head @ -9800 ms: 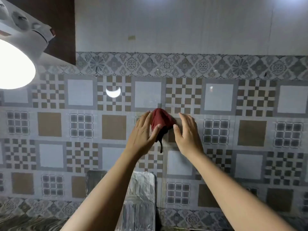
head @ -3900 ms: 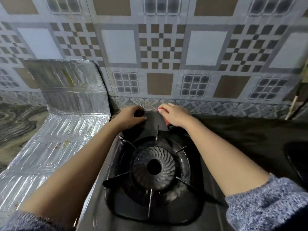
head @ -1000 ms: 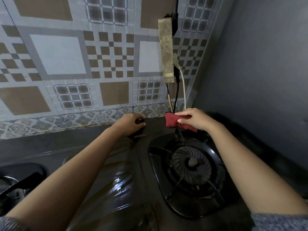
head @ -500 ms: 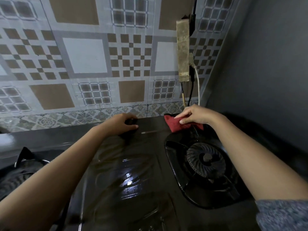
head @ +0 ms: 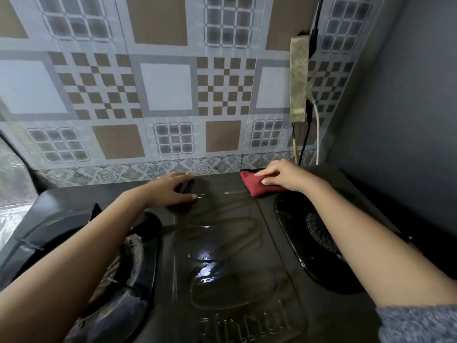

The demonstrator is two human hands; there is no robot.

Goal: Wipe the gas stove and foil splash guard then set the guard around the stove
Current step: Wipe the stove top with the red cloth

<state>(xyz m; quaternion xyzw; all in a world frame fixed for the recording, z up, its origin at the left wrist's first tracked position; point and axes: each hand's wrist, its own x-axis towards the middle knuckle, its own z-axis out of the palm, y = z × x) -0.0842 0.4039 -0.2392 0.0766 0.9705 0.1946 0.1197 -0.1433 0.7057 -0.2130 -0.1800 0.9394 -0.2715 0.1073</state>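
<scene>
1. Right hand: fingers bent over a red folded cloth, thumb against its near edge, holding it down on the stove.
2. Left hand: rests on the rear middle of the stove, fingers arched over a dark patch. Whether it grips anything or merely braces cannot be told.
3. Cloth location: at the back edge of the black glossy two-burner gas stove, just behind the right burner and near the patterned tiled wall. Its long axis runs roughly along that back edge.
4. Cloth handling, judged: soft and light. Best kept bunched under the palm so it does not unfold against the pan supports.
5. Stove: long axis left to right, parallel with the wall. The embossed lettering at the front faces the person. The centre panel shows wet streaks, so it is likely slippery. Judged rigid and heavy enough to stay put under wiping.
6. Silver foil splash guard: only a sliver shows at the far left, beyond the stove's left end, not yet set around it. Judged thin and easily creased, so support its edges with both hands.
</scene>
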